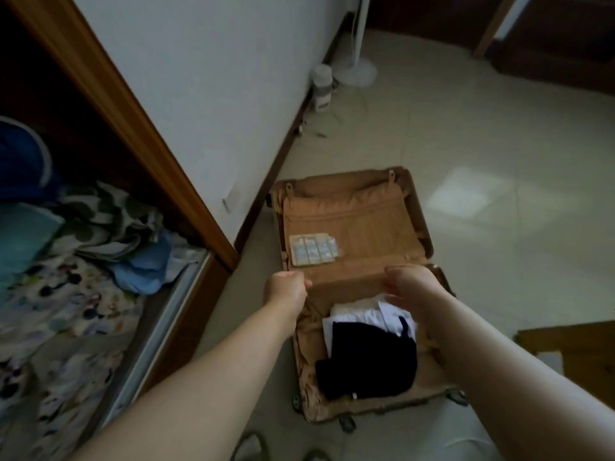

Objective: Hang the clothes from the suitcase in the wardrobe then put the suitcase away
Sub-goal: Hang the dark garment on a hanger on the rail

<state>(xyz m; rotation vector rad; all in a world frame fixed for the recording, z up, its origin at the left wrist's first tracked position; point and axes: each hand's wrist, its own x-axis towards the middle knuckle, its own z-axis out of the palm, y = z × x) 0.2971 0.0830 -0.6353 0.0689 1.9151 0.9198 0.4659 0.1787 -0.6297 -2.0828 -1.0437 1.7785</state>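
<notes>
Head view: two bare arms reach out and down to an open suitcase point(366, 221) on the floor point(499, 144).
Left hand point(288, 287): curled tight like a fist. It grips the left end of a soft tan flap point(346, 277) in the middle of the suitcase.
Right hand point(412, 287): its fingers are bent at the right end of the flap. It is blurry, so I cannot tell if it really holds the cloth.
Flap: a long strip of tan cloth. It runs from side to side across the case, between the two hands.
Suitcase: tan, shaped like a box, lying flat and open like a book. Its long way points away from the person. The small dark wheels point(346, 424) are at the near end. It sits close to the white wall point(216, 78), near the corner of the wardrobe point(133, 128).
Near half: soft black clothes point(366, 361) lie on top of folded white clothes point(376, 314).
Far half: wrinkly tan lining. A flat clear packet point(312, 249) with little white things in it lies on the left side.
Wardrobe: on the left, with a brown wood frame, open. Inside is spotty bedding point(66, 294) and some blue cloth.
Floor: pale, smooth, shiny tiles.
Far off: a white fan point(354, 69) with a round base stands by the wall.
</notes>
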